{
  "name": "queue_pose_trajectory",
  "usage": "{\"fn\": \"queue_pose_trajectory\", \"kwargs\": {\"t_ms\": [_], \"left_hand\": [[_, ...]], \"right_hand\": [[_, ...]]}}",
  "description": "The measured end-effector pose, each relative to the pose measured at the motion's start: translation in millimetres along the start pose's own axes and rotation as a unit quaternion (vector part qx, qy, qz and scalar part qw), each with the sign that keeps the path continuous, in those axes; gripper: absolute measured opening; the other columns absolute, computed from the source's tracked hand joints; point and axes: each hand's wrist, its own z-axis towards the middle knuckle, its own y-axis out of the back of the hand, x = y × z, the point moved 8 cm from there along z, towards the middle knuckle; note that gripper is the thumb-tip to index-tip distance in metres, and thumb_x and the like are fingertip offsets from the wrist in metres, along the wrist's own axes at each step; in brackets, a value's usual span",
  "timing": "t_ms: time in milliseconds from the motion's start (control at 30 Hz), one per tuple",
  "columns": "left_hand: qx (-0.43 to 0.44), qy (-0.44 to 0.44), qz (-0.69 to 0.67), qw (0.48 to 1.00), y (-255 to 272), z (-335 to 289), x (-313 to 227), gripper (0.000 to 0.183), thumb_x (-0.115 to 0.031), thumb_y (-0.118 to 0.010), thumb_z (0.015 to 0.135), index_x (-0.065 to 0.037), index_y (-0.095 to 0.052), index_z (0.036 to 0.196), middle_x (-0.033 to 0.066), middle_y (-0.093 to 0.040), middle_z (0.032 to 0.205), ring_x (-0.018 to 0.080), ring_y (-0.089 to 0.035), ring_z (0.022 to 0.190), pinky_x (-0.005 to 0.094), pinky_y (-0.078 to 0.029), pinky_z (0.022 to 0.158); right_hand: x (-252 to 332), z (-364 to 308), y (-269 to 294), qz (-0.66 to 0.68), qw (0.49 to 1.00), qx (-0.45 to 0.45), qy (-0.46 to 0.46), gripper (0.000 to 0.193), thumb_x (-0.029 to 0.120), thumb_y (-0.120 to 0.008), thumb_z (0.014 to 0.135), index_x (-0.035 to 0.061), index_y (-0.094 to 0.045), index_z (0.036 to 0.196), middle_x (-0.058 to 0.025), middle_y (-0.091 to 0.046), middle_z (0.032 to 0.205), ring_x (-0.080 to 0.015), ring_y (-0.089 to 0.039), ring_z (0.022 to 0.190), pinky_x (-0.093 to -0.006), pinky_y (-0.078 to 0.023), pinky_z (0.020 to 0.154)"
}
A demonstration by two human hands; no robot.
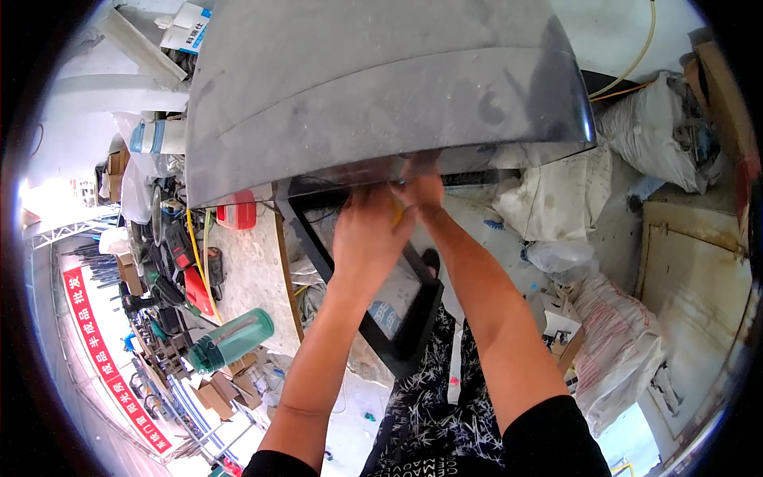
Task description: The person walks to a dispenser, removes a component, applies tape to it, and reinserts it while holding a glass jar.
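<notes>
Grey curved plastic panel (381, 87) overhangs both hands, left (367, 238) and right (420, 189), fingers gripping its lower edge.

Left hand (367, 238) and right hand (419, 191) together under grey curved panel (373, 87), above black frame (413, 326).

The grey panel (381, 87) hides the fingertips of both hands and runs off the top edge.
</notes>
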Motion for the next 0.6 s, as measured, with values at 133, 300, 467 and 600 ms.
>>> {"fn": "queue_pose_trajectory", "kwargs": {"t_ms": [133,300,467,600], "left_hand": [[0.007,0.000,0.005,1.000,-2,0,-1,0.029,-0.024,-0.069,0.078,0.000,-0.056,0.088,0.0207,-0.057,0.087,0.0419,-0.057,0.079,0.0481,-0.045,0.067],[0.003,0.005,-0.001,1.000,0,-1,0,0.030,-0.025,-0.070,0.077,0.000,-0.057,0.088,0.0205,-0.057,0.086,0.0412,-0.057,0.079,0.0481,-0.045,0.066],[0.005,0.021,-0.005,1.000,-2,0,2,0.030,-0.025,-0.070,0.077,0.000,-0.057,0.089,0.0211,-0.057,0.087,0.0411,-0.058,0.080,0.0477,-0.046,0.067],[0.009,0.036,0.001,0.999,-2,-2,7,0.031,-0.025,-0.070,0.076,0.000,-0.058,0.090,0.0217,-0.058,0.088,0.0413,-0.058,0.080,0.0474,-0.046,0.067]], "right_hand": [[-5,3,-10,-0.008,1.000,-0.015,0.002,0.082,0.045,-0.079,0.065,0.0104,-0.046,0.130,-0.0142,-0.057,0.117,-0.0286,-0.056,0.107,-0.0384,-0.052,0.083],[-3,-1,-5,0.047,0.998,-0.047,-0.006,0.053,0.041,-0.074,0.068,0.0090,-0.058,0.107,-0.0123,-0.056,0.114,-0.0346,-0.050,0.109,-0.0431,-0.046,0.088],[-1,1,-1,0.019,0.999,-0.045,0.008,0.054,0.041,-0.074,0.069,0.0087,-0.058,0.108,-0.0127,-0.056,0.116,-0.0333,-0.051,0.110,-0.0435,-0.047,0.086],[8,2,1,-0.037,0.999,0.033,0.010,0.071,0.048,-0.071,0.071,0.0083,-0.050,0.125,-0.0146,-0.052,0.125,-0.0311,-0.053,0.113,-0.0396,-0.048,0.089]]}}
